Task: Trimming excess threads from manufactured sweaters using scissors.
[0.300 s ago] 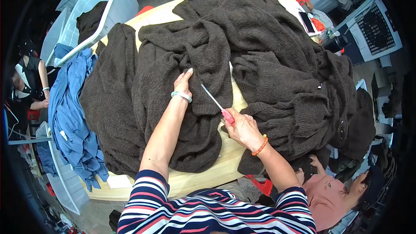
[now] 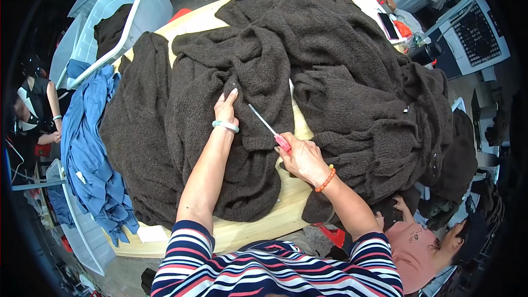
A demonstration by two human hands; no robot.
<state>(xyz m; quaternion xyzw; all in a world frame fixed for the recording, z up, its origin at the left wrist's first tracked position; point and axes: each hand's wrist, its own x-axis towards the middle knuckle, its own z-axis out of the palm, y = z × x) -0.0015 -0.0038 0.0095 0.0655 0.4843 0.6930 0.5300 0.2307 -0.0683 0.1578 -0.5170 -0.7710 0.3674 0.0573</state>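
Note:
A pile of dark brown knitted garments [image 2: 308, 60] covers a pale wooden table [image 2: 258, 225]. My left hand [image 2: 226, 107], with a pale bangle at the wrist, lies flat on the nearest brown garment [image 2: 242, 159], fingers pointing away from me. My right hand [image 2: 301, 158], wearing an orange bead bracelet, grips a thin tool with a pink handle [image 2: 268, 127]; its metal tip points up-left toward my left hand and rests over the knit.
Blue garments [image 2: 91, 148] hang over a white crate at the left. A white plastic bin [image 2: 124, 11] holds dark fabric at the back left. A person sits at the left edge, another crouches at the lower right, and an arm reaches in at the top. A phone [image 2: 389, 25] and keyboard [image 2: 477, 33] lie at the right.
Both hands stay in nearly the same place on the garment; the tool keeps its angle.

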